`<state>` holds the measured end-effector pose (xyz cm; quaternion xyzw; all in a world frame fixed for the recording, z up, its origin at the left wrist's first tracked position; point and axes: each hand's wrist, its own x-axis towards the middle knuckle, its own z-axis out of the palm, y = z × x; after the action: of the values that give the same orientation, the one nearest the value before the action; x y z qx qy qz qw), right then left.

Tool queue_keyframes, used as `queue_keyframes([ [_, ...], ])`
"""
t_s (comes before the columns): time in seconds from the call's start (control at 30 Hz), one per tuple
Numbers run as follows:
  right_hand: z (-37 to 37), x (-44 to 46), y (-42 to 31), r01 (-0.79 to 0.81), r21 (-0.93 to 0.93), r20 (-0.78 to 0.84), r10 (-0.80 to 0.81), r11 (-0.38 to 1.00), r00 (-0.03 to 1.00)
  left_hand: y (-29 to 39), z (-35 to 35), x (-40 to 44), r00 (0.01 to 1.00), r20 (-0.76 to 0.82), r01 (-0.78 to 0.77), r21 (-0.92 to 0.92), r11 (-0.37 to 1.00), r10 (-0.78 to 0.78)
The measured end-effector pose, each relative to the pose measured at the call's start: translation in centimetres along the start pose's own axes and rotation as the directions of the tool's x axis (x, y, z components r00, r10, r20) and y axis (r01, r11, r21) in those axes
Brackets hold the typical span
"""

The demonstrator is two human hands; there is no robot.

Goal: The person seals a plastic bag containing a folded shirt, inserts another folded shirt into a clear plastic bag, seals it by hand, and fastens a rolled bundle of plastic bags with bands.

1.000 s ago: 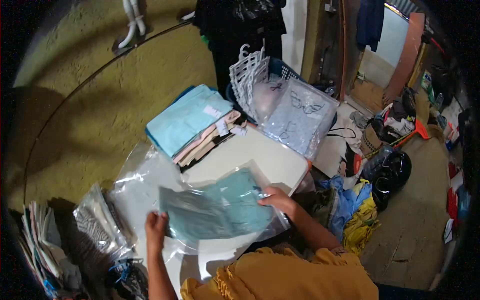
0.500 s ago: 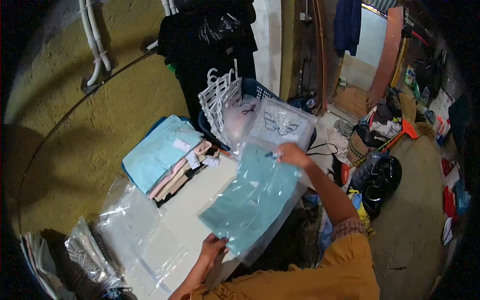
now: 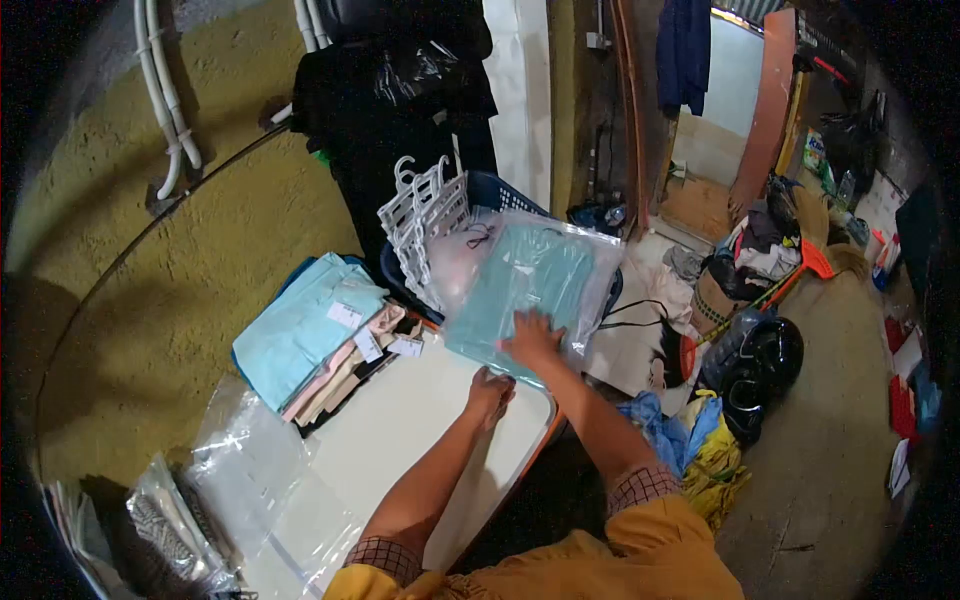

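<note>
A folded teal garment in a clear plastic bag (image 3: pixel 540 265) lies on top of the dark blue basket (image 3: pixel 487 188), its near edge reaching over the white tabletop (image 3: pixel 400 440). My right hand (image 3: pixel 535 342) rests on the lower part of the bag with its fingers spread. At the bag's near edge, my left hand (image 3: pixel 488 398) has its fingers closed on the plastic. To the left sits a stack of folded clothes with a light blue garment (image 3: pixel 305 325) on top and white tags (image 3: pixel 367 345) along its side.
Empty clear plastic bags (image 3: pixel 250 450) cover the table's left part. White hangers (image 3: pixel 420 215) stand in the basket. Bagged patterned cloth (image 3: pixel 175 520) lies at the lower left. On the floor at right are a black helmet (image 3: pixel 775 355), yellow cloth (image 3: pixel 715 470) and an orange broom (image 3: pixel 817 260).
The bagged teal garment has moved away from me, off the table onto the basket, covering the bag with the line drawing. My right hand has gone from gripping its far edge to lying flat on it.
</note>
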<state>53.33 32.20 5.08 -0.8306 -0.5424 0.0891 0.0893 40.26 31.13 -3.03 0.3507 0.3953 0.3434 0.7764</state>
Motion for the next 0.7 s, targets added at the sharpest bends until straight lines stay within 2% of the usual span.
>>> queue_keyframes([
  [0.03, 1.3, -0.3, 0.5, 0.01, 0.012, -0.037, -0.01, 1.0, 0.999, 0.4, -0.1, -0.6, 0.996, 0.087, -0.009, -0.006, 1.0, 0.009],
  [0.1, 2.9, -0.9, 1.6, 0.036, 0.035, -0.106, -0.032, 0.999, 0.994, 1.2, 0.5, -2.7, 0.999, 0.047, -0.005, -0.054, 0.999, 0.008],
  [0.2, 3.2, -0.2, 2.3, 0.057, -0.027, -0.208, -0.062, 0.998, 0.976, 0.9, 0.1, -2.4, 0.995, 0.095, 0.039, -0.089, 0.995, -0.03],
  [0.3, 3.1, 0.3, 2.6, 0.046, -0.09, -0.256, -0.068, 0.995, 0.964, 0.6, -0.5, -3.0, 0.994, 0.105, -0.007, -0.047, 0.999, 0.012],
  [0.4, 3.3, 0.1, 2.5, 0.076, -0.088, -0.339, -0.102, 0.993, 0.935, -0.4, -3.2, -5.3, 0.973, 0.212, -0.113, 0.095, 0.989, 0.091],
  [0.43, 3.6, -0.2, 2.4, 0.105, -0.073, -0.387, -0.125, 0.992, 0.914, -0.8, -4.4, -6.2, 0.965, 0.201, -0.238, 0.425, 0.873, 0.165],
  [0.5, 3.6, -1.4, 1.9, 0.179, -0.068, -0.426, -0.19, 0.982, 0.885, -1.3, -7.1, -10.5, 0.947, 0.254, -0.257, 0.23, 0.939, 0.197],
  [0.53, 3.4, -2.2, 1.2, 0.211, -0.064, -0.447, -0.217, 0.975, 0.868, 0.0, -7.9, -13.7, 0.869, 0.293, -0.495, 0.474, 0.728, 0.399],
  [0.57, 3.4, -3.0, 0.3, 0.242, -0.069, -0.446, -0.247, 0.968, 0.861, 1.5, -8.8, -17.1, 0.749, 0.383, -0.63, 0.663, 0.403, 0.54],
  [0.63, 3.4, -4.5, -1.3, 0.291, -0.08, -0.45, -0.295, 0.953, 0.843, 2.7, -11.5, -21.8, 0.679, 0.309, -0.63, 0.711, 0.313, 0.665],
  [0.7, 4.0, -5.8, -3.7, 0.398, -0.065, -0.464, -0.381, 0.915, 0.8, 2.6, -15.7, -25.7, 0.769, 0.152, -0.441, 0.829, 0.344, 0.621],
])
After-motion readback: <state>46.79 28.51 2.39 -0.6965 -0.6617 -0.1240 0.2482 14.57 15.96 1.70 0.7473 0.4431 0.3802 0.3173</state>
